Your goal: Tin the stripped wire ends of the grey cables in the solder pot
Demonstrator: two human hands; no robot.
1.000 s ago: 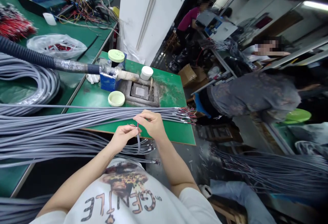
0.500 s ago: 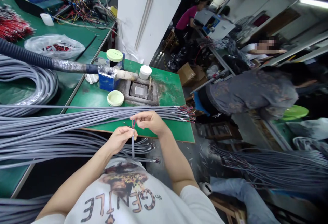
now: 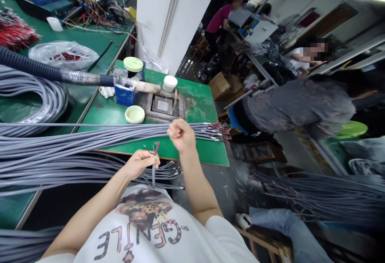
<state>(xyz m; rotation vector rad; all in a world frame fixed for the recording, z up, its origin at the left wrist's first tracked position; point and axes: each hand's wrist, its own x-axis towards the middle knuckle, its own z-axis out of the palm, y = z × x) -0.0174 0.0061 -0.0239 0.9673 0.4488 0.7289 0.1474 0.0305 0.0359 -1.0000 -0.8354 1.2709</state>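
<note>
My left hand (image 3: pixel 142 162) pinches a grey cable (image 3: pixel 153 177) close to its stripped end, in front of my chest. Thin coloured wires (image 3: pixel 156 148), red, blue and others, fan upward out of the jacket above my fingers. To the right and higher, my right hand (image 3: pixel 182 134) is curled closed over the bench edge, apart from that cable. Whether anything small lies inside its fingers is hidden. Just behind it runs a bundle of grey cables (image 3: pixel 120 136), their stripped ends (image 3: pixel 218 130) pointing right. A lower bundle (image 3: pixel 105 170) lies nearer to me.
A solder pot (image 3: pixel 164 106) sits in the green bench beneath a hose nozzle (image 3: pixel 147 87). Around it stand a white jar (image 3: pixel 170 83), a pale green lid (image 3: pixel 134 114) and a blue box (image 3: pixel 125 95). A coiled cable (image 3: pixel 54 98) lies left. Co-workers (image 3: pixel 294 106) are at the right.
My right hand has left the wire ends, moving right and up, and its fingers have curled in. My left hand stays almost in place with the cable, whose wires now stand more spread.
</note>
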